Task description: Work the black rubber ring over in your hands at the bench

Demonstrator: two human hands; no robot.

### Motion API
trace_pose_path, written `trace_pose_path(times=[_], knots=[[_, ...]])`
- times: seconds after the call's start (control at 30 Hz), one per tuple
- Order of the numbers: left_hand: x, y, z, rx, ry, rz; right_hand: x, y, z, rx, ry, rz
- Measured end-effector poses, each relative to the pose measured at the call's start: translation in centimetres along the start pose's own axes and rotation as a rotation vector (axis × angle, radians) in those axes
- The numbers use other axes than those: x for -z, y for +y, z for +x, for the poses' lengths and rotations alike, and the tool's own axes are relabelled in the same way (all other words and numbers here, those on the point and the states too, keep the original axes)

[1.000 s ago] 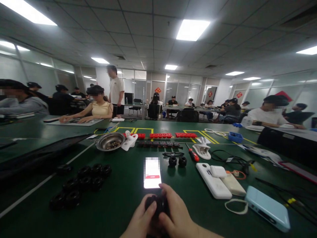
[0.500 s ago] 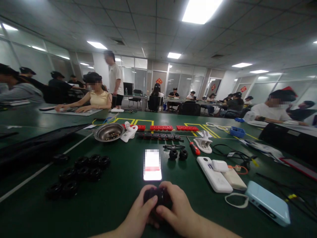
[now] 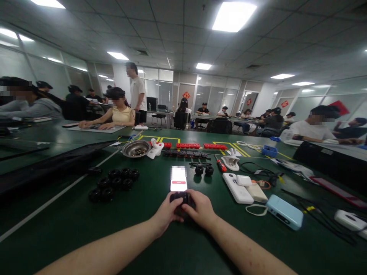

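Both hands are closed around a black round part (image 3: 179,196) just in front of me, over the green table. My left hand (image 3: 165,212) grips it from the left, thumb on top. On its other side my right hand (image 3: 201,207) holds it with bent fingers. The part's underside is hidden by the hands. Right behind it lies a phone (image 3: 178,179) with a lit screen. Several similar black round parts (image 3: 115,183) are grouped to the left, and two more (image 3: 204,170) sit right of the phone.
A metal bowl (image 3: 136,149) with small brass-coloured pieces stands beyond, near red strips (image 3: 187,146) and a black strip (image 3: 185,154). To the right are a red screwdriver (image 3: 221,165), a white power bank (image 3: 237,189), a light-blue box (image 3: 284,211) and cables. People sit around the table.
The camera view has shifted, so the table things appear smaller and more of both forearms shows. Both hands keep hold of the black round part, in nearly the same pose.
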State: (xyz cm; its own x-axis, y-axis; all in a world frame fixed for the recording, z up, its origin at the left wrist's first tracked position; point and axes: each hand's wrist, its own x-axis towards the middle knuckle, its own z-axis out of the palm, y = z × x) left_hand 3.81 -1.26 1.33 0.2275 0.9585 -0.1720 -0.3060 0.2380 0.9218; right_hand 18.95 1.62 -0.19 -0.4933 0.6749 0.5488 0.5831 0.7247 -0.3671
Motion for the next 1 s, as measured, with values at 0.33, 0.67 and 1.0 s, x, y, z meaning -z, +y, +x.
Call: trace_pose_path(times=[0.33, 0.67, 1.0], knots=[[0.5, -0.6, 0.9, 0.037, -0.032, 0.011, 0.7, 0.3, -0.2, 0.078, 0.003, 0.1], [0.9, -0.5, 1.3, 0.074, -0.053, 0.001, 0.8, -0.3, 0.0, 0.151, -0.022, 0.067], [0.9, -0.4, 0.4, 0.039, 0.012, -0.001, -0.1, -0.1, -0.4, -0.108, -0.044, 0.106]])
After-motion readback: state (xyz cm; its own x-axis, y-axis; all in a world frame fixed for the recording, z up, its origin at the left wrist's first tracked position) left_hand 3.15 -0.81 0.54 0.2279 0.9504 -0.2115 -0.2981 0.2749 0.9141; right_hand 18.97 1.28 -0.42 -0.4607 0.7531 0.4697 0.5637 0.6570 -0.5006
